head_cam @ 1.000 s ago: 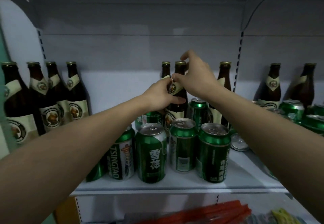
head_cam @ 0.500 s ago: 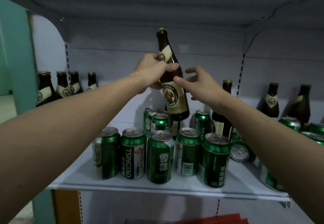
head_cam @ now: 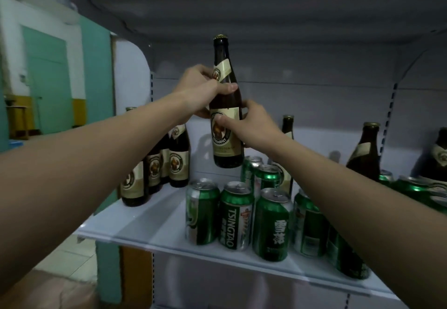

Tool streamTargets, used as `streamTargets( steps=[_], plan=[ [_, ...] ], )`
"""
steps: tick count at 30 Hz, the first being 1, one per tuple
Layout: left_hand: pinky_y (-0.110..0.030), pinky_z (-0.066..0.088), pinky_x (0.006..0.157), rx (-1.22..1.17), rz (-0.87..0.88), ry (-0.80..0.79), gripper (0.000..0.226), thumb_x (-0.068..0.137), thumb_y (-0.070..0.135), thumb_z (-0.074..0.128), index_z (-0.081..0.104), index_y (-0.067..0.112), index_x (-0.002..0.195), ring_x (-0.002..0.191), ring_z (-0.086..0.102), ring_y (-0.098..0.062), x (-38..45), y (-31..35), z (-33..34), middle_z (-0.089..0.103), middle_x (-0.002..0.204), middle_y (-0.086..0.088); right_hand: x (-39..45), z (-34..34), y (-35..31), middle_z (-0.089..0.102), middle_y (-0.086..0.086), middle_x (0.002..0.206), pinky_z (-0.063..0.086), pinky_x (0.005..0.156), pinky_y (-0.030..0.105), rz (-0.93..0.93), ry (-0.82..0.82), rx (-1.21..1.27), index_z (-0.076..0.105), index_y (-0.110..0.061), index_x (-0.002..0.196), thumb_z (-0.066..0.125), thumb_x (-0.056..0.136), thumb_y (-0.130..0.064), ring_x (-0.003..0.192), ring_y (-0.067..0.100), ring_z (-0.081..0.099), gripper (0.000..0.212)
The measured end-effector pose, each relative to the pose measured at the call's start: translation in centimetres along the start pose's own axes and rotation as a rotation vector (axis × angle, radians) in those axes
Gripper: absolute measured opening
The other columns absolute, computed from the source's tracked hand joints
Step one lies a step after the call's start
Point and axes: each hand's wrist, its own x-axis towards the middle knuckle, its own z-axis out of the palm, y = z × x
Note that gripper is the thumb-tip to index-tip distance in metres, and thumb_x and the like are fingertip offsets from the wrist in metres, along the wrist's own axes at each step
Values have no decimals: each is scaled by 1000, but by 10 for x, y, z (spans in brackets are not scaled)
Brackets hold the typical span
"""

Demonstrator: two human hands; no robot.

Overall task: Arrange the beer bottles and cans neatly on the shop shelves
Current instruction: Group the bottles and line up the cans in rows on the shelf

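At the far left stands a teal door (head_cam: 47, 83) set in a white wall (head_cam: 9, 42) with a yellow lower band (head_cam: 78, 112). A teal panel (head_cam: 96, 78) runs beside the shelving unit. Below lies a pale tiled floor (head_cam: 65, 258). An orange-brown panel (head_cam: 135, 277) shows under the shelf's left end.

Dark brown bottle (head_cam: 227, 120) with cream label; green and silver cans (head_cam: 235, 216) on white shelf (head_cam: 154, 226)
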Motion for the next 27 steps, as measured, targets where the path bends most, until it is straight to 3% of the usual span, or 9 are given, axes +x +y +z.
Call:
streamTargets(
  steps=[3, 7, 12, 17, 22, 24, 27],
  plan=[
    [-42, 62, 66, 28, -41, 23, 42, 79, 23, 81, 52, 21, 109, 84, 70, -17, 0, -17, -22, 68, 94, 0, 12, 28, -8, 69, 0, 103, 59, 76, 45, 7, -66, -38, 54, -23, 108, 73, 79, -49, 92, 21, 68, 43],
    [-52, 60, 74, 92, -98, 44, 45, 78, 25, 81, 52, 25, 112, 86, 71, -23, 2, -52, -46, 69, 98, -3, 27, 63, -13, 71, 3, 94, 63, 69, 42, 76, -232, 5, 59, -22, 93, 76, 79, -33, 87, 21, 70, 24],
    [-49, 59, 79, 191, -145, 70, 49, 78, 29, 81, 49, 26, 115, 92, 67, -23, 7, -100, -60, 62, 98, 4, 42, 102, 2, 72, 5, 93, 59, 57, 27, 128, -366, -17, 66, -14, 99, 83, 75, -28, 82, 17, 70, 32],
    [-44, 54, 89, 306, -136, 124, 48, 78, 39, 80, 51, 31, 116, 98, 64, -21, 15, -140, -64, 62, 103, 6, 61, 133, 18, 74, 12, 94, 63, 67, 35, 183, -412, 0, 69, -7, 100, 85, 72, -20, 81, 23, 74, 35],
    [-41, 53, 92, 322, -102, 167, 58, 79, 32, 79, 53, 25, 130, 97, 64, -18, 13, -169, -59, 65, 104, 4, 68, 159, 36, 73, 12, 95, 63, 71, 40, 243, -421, 5, 68, -7, 99, 87, 70, -14, 84, 25, 73, 36],
    [-44, 52, 95, 252, -113, 167, 57, 83, 28, 76, 50, 24, 133, 105, 64, -20, 11, -177, -59, 66, 114, -3, 70, 162, 41, 74, 13, 93, 63, 72, 40, 259, -428, 12, 68, -6, 98, 87, 70, -14, 83, 25, 74, 35],
    [-36, 48, 102, 142, -98, 197, 53, 93, 21, 64, 42, 22, 142, 119, 55, -14, -10, -192, -51, 56, 133, 1, 72, 164, 46, 74, 14, 93, 63, 74, 42, 271, -416, 31, 67, -8, 92, 85, 71, -14, 84, 26, 73, 29]
  ],
)
